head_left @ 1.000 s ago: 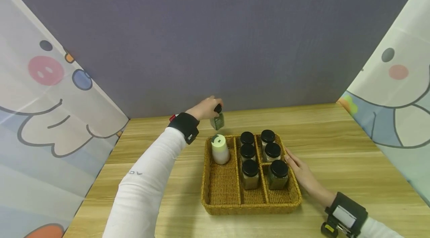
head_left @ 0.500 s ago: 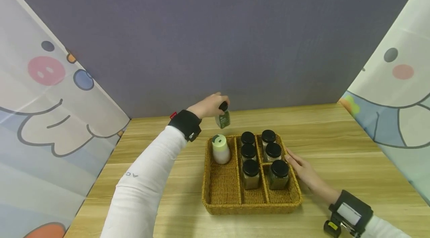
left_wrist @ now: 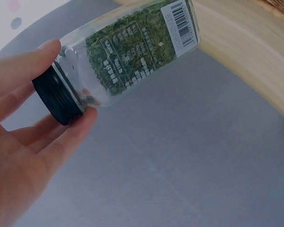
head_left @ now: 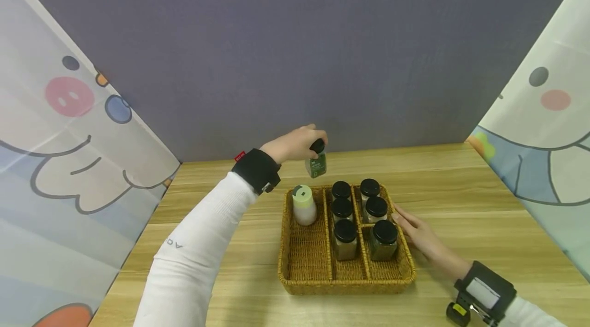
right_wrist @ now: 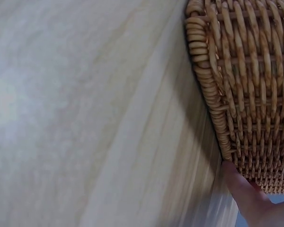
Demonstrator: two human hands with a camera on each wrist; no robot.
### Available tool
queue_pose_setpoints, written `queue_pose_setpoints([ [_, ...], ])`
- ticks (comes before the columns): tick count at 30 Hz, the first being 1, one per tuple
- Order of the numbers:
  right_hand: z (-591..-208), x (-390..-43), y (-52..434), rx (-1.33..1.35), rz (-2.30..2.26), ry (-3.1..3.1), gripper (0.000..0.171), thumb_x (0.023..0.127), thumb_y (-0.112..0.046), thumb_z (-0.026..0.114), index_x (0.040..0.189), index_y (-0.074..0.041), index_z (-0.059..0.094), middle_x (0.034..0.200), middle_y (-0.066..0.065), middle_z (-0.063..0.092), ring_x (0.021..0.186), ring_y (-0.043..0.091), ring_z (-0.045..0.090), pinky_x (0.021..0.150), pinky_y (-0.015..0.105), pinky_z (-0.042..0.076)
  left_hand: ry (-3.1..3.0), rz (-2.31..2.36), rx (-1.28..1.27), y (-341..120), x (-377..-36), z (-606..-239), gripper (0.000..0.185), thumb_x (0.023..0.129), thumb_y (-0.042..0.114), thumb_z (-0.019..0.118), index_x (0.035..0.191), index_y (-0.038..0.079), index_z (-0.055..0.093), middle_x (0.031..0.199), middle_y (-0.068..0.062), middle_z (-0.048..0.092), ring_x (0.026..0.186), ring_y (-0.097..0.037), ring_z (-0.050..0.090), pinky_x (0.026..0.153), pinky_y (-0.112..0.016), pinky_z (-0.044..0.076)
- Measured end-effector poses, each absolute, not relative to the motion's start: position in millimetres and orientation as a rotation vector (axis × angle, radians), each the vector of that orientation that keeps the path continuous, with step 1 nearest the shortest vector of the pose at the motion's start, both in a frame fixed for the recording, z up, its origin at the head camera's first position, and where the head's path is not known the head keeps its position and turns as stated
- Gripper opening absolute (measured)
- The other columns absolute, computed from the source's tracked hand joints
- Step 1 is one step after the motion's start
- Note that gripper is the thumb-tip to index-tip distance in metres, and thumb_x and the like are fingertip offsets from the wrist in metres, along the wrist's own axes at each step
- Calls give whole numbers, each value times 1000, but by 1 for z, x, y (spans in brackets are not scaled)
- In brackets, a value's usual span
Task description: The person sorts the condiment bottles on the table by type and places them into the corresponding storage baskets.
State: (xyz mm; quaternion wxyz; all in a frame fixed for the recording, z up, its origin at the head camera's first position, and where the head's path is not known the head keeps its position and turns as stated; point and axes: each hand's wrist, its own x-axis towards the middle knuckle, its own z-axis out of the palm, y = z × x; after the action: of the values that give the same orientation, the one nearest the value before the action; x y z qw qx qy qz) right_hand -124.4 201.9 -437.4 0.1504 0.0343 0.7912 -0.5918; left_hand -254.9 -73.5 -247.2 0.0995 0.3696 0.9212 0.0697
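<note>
Right now the left hand [head_left: 295, 143] holds a small herb jar [head_left: 316, 165] in the air, above the desk [head_left: 461, 183] at about 12 o'clock from the wicker basket [head_left: 304, 286], just past its far rim. Its grip is closed — thumb and fingers [left_wrist: 19, 71] pinch the black cap [left_wrist: 57, 101], and the glass body with its green contents and barcode label hangs free, tilted.

The right hand [head_left: 417, 234] lies flat against the basket's outer wall at 3 o'clock, fingers straight, holding nothing; the right wrist view shows a fingertip [right_wrist: 241, 189] touching the weave.

Inside the basket stand six black-lidded jars [head_left: 344, 237] in the middle and right compartments, and a white bottle with a green top [head_left: 303, 205] at the far end of the left one.

By my reading the step in hand is carrying the jar over to the basket. The next move calls for bringing it over a free spot — the near part of the left compartment looks open — then turning it upright and lowering it without knocking the white bottle.
</note>
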Motion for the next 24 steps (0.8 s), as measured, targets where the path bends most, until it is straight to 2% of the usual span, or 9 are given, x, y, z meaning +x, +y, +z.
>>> queue_pose_setpoints([
  [13,-439,-125,202,99,-1739,2245,62,93,-41,38,142,-11,15,142,27,8,117,46,35,89,48,42,2635,191,1262,-54,-222,-228,36,83,14,62,117,14,52,108,-8,46,96,-19,47,79,-27,43],
  [24,-436,-125,201,96,-1742,2256,62,93,-41,39,141,-9,16,142,27,9,117,45,34,88,47,42,2567,146,1399,-41,-191,-219,37,83,17,62,118,17,51,105,-2,46,93,-13,48,77,-21,43],
])
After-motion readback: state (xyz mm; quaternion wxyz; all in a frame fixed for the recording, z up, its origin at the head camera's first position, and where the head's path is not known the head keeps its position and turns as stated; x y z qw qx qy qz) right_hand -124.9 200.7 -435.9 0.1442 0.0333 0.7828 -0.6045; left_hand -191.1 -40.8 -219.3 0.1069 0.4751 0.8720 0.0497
